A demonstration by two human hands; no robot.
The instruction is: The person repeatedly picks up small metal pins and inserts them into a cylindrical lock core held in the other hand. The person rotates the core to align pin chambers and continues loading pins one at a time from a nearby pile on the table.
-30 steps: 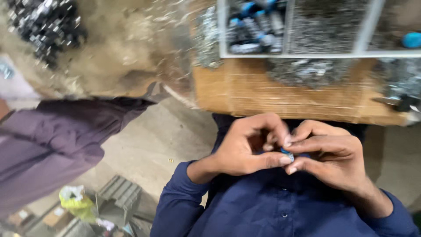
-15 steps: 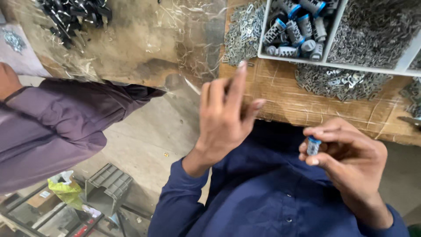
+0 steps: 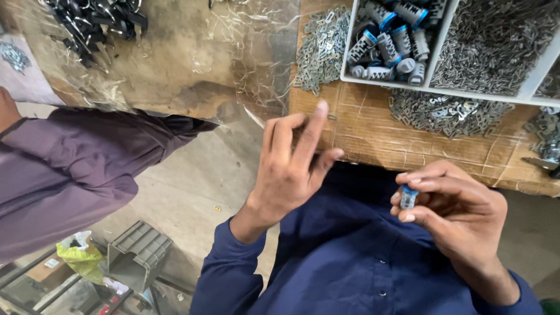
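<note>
My right hand [image 3: 452, 207] pinches a small grey cylinder with a blue end [image 3: 408, 197] between thumb and fingertips, held in front of my dark blue shirt. My left hand [image 3: 290, 166] is lifted near the wooden table's edge [image 3: 373, 140], fingers spread and holding nothing. A white divided tray [image 3: 434, 58] at the top right holds several more grey-and-blue cylinders [image 3: 388, 41] in one compartment and small metal clips [image 3: 496, 46] in another.
Loose metal clips [image 3: 321, 49] lie on the table beside and below the tray. Black metal parts [image 3: 96, 23] lie on clear plastic sheeting at top left. A person in a purple sleeve [image 3: 76, 169] stands at left. A grey crate [image 3: 137, 254] sits on the floor.
My hands, joined around the cylinder a second ago, have parted. The left hand rose toward the table with fingers spread; the right kept the cylinder. The view tilted toward the tray.
</note>
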